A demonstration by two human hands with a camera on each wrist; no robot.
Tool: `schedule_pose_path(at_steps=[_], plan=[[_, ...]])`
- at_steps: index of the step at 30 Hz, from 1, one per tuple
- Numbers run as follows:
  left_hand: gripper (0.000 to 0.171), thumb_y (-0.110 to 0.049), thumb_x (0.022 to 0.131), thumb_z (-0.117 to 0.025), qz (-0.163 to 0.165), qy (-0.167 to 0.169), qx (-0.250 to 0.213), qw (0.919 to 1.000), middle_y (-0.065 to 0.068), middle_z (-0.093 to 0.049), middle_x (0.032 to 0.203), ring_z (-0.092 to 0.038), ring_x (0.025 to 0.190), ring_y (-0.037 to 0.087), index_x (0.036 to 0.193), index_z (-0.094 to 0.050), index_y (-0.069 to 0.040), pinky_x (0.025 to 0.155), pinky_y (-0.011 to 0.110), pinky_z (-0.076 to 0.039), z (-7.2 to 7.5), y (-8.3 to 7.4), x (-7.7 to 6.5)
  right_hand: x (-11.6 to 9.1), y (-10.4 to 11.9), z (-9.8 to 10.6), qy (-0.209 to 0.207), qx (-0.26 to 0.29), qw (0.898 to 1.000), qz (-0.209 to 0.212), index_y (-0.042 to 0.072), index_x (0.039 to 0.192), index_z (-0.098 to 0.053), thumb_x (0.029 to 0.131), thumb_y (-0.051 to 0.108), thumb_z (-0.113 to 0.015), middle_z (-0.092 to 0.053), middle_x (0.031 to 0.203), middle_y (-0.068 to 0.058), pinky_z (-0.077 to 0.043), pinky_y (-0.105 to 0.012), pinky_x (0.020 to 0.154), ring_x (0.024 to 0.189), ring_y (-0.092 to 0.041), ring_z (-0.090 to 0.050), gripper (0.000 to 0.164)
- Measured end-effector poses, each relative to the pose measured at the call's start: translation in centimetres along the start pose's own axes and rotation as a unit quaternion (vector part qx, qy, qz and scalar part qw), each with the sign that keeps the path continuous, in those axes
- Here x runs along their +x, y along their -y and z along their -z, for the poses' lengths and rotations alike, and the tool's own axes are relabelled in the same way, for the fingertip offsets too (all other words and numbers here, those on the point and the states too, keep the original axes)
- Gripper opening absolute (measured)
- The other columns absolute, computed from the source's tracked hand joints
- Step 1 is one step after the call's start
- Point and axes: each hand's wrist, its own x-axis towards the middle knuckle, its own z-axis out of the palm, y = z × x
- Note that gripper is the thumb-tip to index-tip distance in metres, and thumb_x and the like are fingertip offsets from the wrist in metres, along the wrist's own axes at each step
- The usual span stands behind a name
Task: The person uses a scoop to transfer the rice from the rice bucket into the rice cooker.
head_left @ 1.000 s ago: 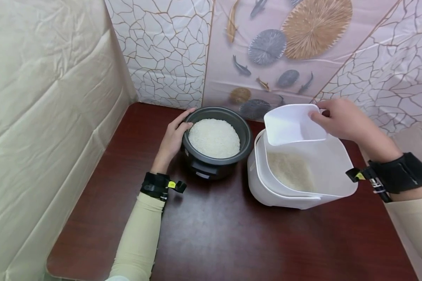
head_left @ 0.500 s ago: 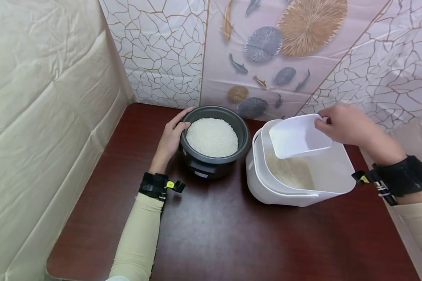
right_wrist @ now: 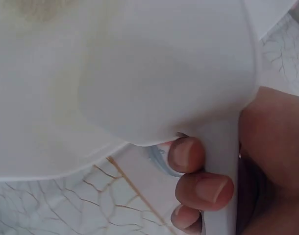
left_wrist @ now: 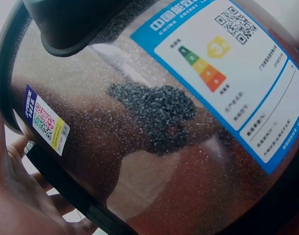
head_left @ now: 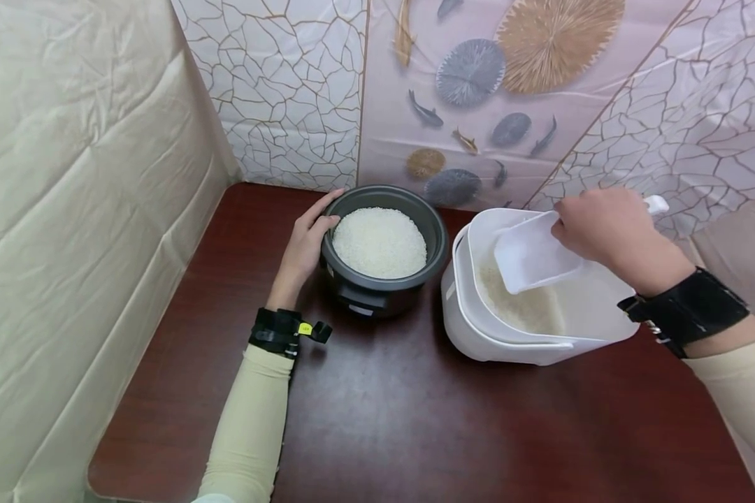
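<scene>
A dark rice cooker (head_left: 365, 297) stands on the table, with white rice (head_left: 380, 242) heaped in its pot. My left hand (head_left: 305, 248) holds its left side, thumb at the rim; in the left wrist view the fingers (left_wrist: 41, 191) lie by the cooker's black side handle. To the right is a white rice bin (head_left: 478, 342) with rice (head_left: 522, 304) low inside. My right hand (head_left: 607, 234) grips the handle of a white scoop (head_left: 531, 255), fingers curled round it in the right wrist view. Tilted down, the scoop hangs inside the bin above the rice; whether its lip touches is unclear.
The dark red wooden table (head_left: 384, 419) extends in front of both containers. Behind it hangs a patterned cloth wall (head_left: 289, 91), and a cream padded wall (head_left: 69, 209) borders the left side. The bin's carrying handle (head_left: 522, 347) lies along its front.
My right hand has turned over and lowered the scoop from the bin's back rim into the bin, tilting its lip down. The handle end now shows behind the hand. My left hand stays put.
</scene>
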Motion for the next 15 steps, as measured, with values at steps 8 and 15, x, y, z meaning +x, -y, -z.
schedule_pose_path(at_steps=[8,15], plan=[[0.047,-0.029,0.108,-0.051,0.001,0.003,-0.007,1.0000,-0.009,-0.053,0.157,-0.055,0.137,0.016,0.154,-0.056,-0.038,0.115,0.047,-0.040,0.1,0.1,0.0,0.8,1.5,-0.3,-0.013,-0.036,0.999,0.035,0.006,0.070,-0.063,0.096,0.022,-0.073,-0.058,0.062,-0.013,-0.046,-0.062,0.046,0.052,-0.038,-0.055,0.032],[0.047,-0.029,0.108,-0.051,-0.003,0.003,-0.012,0.9999,-0.011,-0.052,0.157,-0.053,0.138,0.014,0.154,-0.057,-0.037,0.116,0.046,-0.040,0.2,0.2,0.1,0.9,2.3,0.5,0.129,-0.017,0.991,0.010,-0.009,0.104,-0.063,0.096,0.026,-0.069,-0.067,0.085,-0.021,-0.050,-0.066,0.080,0.080,-0.041,-0.066,0.036]])
